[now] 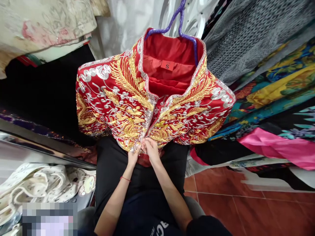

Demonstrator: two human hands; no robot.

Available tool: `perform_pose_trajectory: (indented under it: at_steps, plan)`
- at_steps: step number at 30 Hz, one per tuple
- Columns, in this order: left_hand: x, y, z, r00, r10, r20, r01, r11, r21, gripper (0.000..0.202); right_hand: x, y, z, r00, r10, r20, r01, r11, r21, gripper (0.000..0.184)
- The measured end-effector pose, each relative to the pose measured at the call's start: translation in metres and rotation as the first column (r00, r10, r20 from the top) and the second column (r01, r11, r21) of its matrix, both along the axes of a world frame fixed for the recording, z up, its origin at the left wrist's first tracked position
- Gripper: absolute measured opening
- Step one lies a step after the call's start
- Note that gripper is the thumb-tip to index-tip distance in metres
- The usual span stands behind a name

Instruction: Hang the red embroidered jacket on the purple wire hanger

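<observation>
A red jacket (128,101) with gold and silver embroidery hangs in front of me on a purple hanger (169,29). Inside its collar is a red size label (168,65) marked S. Down the front, the two edges meet towards the hem and gape at the neck. My left hand (134,154) pinches the jacket's front edge low down, near the hem. Right beside it, my right hand (150,147) has its fingers closed on the opposite front edge. Whatever small fastening lies between the fingertips is hidden.
Grey knitted fabric (251,36), floral cloth (278,85) and pink satin (283,144) hang on the right. Black cloth (44,88) hangs at the left. A heap of white spotted fabric (46,183) lies lower left. Red floor tiles (221,196) show lower right.
</observation>
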State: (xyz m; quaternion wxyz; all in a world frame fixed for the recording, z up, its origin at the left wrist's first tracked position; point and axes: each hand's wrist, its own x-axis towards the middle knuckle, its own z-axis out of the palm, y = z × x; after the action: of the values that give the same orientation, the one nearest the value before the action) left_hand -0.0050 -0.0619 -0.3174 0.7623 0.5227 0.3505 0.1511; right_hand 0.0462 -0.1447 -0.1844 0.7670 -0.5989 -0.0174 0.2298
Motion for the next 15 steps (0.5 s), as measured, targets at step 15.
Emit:
perform_pose_trajectory:
  at_steps: [15]
  plan:
    - [-0.010, 0.002, 0.113, 0.875, -0.476, -0.083, 0.473, 0.879, -0.052, 0.030, 0.009, -0.024, 0.059, 0.935, -0.072, 0.348, 0.115, 0.988, -0.106, 0.031]
